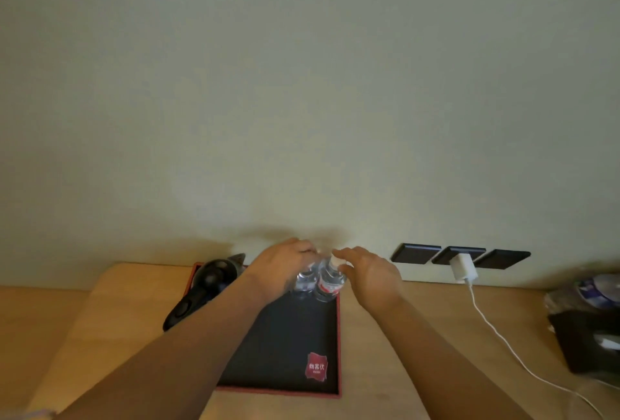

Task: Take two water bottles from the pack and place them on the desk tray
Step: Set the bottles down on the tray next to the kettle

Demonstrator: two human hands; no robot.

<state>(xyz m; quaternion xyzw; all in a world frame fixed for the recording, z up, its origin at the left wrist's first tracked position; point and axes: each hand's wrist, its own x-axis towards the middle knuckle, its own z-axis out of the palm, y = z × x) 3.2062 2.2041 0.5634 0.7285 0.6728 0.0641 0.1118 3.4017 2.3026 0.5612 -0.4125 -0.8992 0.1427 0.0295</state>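
Here, both hands, left (285, 265) and right (370, 273), grip two clear plastic water bottles (320, 280), heavyish, slippery, best held by the caps, at the black tray's (288, 345) twelve o'clock edge.

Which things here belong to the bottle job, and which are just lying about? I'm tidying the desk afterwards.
Part of the job:
left water bottle, under the left hand
right water bottle, at the right hand
desk tray

Just lying about:
hair dryer
white charger and its cable
wall sockets
dark clutter at right edge
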